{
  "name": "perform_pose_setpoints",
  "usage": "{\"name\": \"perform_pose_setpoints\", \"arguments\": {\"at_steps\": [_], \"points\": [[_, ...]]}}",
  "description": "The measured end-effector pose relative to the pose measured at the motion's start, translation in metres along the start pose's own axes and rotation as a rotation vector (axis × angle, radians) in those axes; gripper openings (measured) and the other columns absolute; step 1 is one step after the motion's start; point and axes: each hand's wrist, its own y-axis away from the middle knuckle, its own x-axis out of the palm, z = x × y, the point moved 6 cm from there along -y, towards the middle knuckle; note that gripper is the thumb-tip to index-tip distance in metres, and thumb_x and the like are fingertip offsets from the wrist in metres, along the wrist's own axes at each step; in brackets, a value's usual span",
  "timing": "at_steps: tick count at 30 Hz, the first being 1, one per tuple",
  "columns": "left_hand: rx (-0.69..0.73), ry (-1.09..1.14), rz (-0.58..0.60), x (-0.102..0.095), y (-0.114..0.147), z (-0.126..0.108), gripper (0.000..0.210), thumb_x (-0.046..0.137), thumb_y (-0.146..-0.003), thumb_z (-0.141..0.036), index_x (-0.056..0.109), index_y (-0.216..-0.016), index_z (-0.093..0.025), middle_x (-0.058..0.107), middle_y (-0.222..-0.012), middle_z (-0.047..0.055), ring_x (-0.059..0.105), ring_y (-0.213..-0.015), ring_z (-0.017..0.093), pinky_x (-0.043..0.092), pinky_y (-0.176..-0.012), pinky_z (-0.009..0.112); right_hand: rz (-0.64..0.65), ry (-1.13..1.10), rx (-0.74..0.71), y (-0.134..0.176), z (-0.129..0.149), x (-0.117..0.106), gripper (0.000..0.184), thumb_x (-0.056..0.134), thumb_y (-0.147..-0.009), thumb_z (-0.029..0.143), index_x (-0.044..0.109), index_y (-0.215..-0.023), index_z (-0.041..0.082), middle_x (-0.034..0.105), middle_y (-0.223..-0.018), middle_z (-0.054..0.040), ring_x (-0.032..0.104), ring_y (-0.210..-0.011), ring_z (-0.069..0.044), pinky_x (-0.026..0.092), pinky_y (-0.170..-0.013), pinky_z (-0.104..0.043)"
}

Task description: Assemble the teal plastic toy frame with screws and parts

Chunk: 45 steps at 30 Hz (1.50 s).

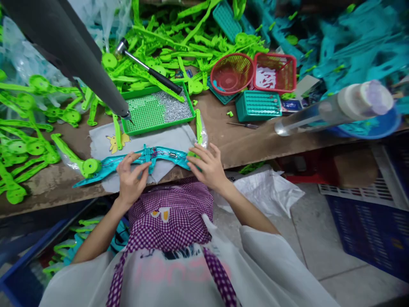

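Note:
A long turquoise plastic shell [168, 154], shaped like a toy bow, lies along the bench edge on a grey cloth [99, 138]. Thin dark wires and a small metal part show inside it. My left hand [132, 175] pinches the shell just left of its middle crosspiece. At the shell's left end sits a lime-green arm [91, 167] with a round disc. My right hand [207, 165] grips the right end, fingers over the disc end of another lime-green arm [198, 125]; its fingertips partly hide the joint.
Beyond the cloth is a green tray [140, 115] of small metal screws, a hammer [150, 68] lying across it. An electric screwdriver [102, 81] hangs at upper left. Red baskets [233, 74], a teal box [258, 106], a clear bottle [332, 106] and heaped green parts [179, 40] surround it.

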Motion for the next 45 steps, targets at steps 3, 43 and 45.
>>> {"name": "perform_pose_setpoints", "arguments": {"at_steps": [3,43,45], "points": [[-0.006,-0.020,-0.001,0.000,0.009,0.000,0.015,0.057,-0.096,-0.026,0.068,-0.102,-0.033,0.060,-0.121,0.007,0.052,-0.128,0.026,0.047,-0.104,0.052,0.028,-0.043,-0.011,0.000,0.004,0.005,0.024,0.051,-0.098,0.034,0.068,-0.112,0.024,0.068,-0.129,-0.0084,0.061,-0.125,-0.023,0.030,-0.116,-0.052],[-0.093,0.172,0.064,0.005,-0.093,-0.025,0.014,0.065,-0.090,-0.032,0.072,-0.102,-0.028,0.058,-0.133,0.003,0.042,-0.137,0.028,0.035,-0.114,0.053,0.051,0.025,0.029,-0.004,0.005,0.011,0.028,0.050,-0.098,0.032,0.063,-0.118,0.017,0.062,-0.136,-0.0138,0.051,-0.137,-0.027,0.030,-0.120,-0.055],[-0.076,0.188,0.077,0.001,-0.102,-0.026,0.014,0.067,-0.089,-0.032,0.073,-0.101,-0.028,0.058,-0.134,0.004,0.044,-0.135,0.029,0.035,-0.114,0.052,0.043,0.026,0.030,-0.012,0.011,0.015,0.021,0.053,-0.096,0.031,0.066,-0.107,0.017,0.062,-0.134,-0.0139,0.049,-0.138,-0.028,0.030,-0.119,-0.054]]}}
